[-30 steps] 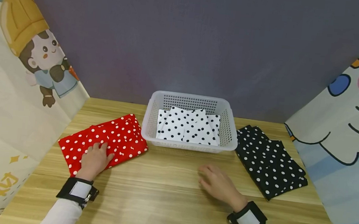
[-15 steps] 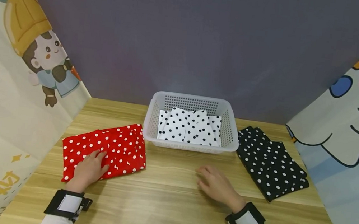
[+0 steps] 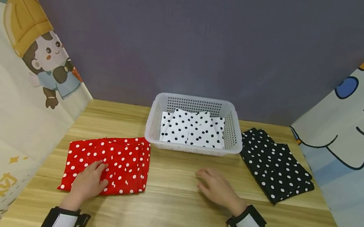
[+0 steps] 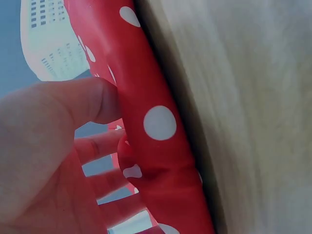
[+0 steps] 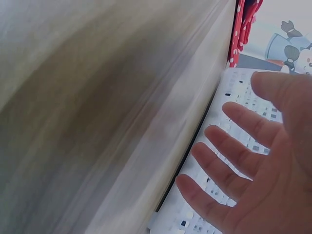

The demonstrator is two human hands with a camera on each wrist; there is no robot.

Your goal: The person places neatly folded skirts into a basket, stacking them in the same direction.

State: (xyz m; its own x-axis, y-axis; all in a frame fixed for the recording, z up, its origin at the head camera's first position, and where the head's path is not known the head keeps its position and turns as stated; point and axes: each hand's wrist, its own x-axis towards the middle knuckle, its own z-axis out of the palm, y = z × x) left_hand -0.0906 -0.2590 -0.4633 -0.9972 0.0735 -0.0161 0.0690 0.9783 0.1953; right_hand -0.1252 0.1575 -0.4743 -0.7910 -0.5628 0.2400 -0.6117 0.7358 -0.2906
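Observation:
A folded red cloth with white dots [image 3: 124, 166] lies flat on the left of the table. My left hand [image 3: 88, 181] rests on its near left part, fingers spread over the top. In the left wrist view the thumb [image 4: 100, 100] touches the edge of the folded layers, and the fingertips are partly hidden behind the fabric. My right hand [image 3: 219, 190] is low over the middle right of the table and holds nothing. Its fingers [image 5: 234, 151] are spread and slightly bent in the right wrist view.
A white perforated plastic basket [image 3: 193, 149] stands at the table's back middle, with folded white black-dotted cloth [image 3: 192, 129] inside. Folded black cloth with white dots [image 3: 273, 166] lies right of it. Printed cartoon sheets flank both sides, and a grey wall [image 3: 192, 37] rises behind.
The red cloth has slid toward me and turned, its edges now nearly square to the table, moving along under my left hand. My right hand has barely shifted.

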